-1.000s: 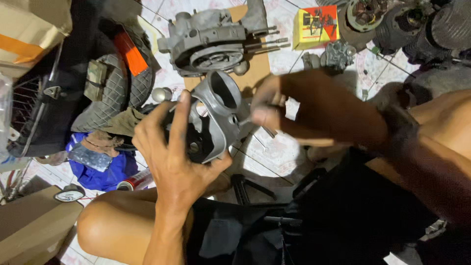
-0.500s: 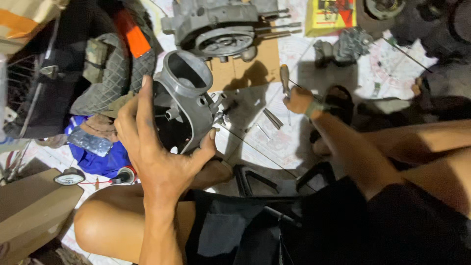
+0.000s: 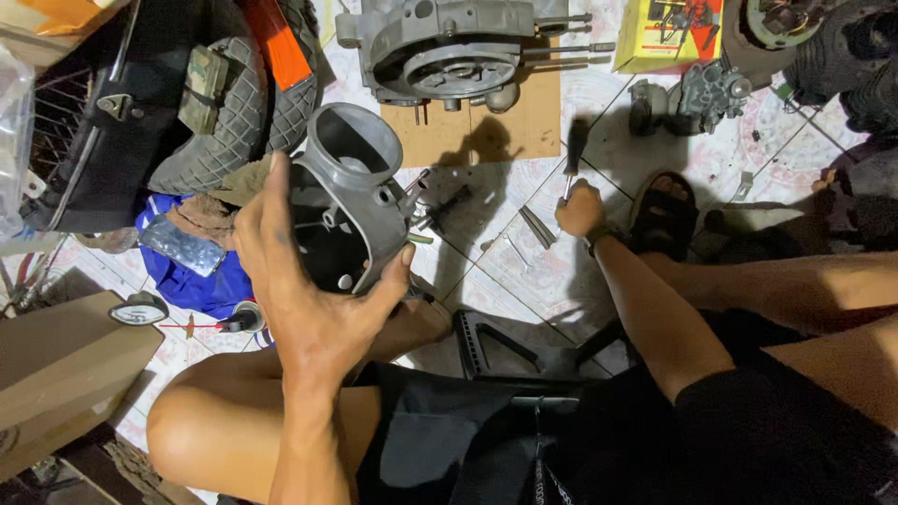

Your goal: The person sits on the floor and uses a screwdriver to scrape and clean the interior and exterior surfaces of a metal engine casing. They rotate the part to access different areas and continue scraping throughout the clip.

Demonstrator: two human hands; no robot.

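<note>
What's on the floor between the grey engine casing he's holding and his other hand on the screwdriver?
In the head view, between the engine casing and the right hand lie tiled floor, a dark small tool and loose metal pins.

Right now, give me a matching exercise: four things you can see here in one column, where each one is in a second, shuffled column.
Things:
1. grey engine casing
2. screwdriver
3. yellow box
4. sandal

Places:
A. top of the picture, on the tiled floor
B. gripped by the left hand
C. beside the right wrist, on the floor
D. under the right hand

Pairs: 1-B, 2-D, 3-A, 4-C
</note>
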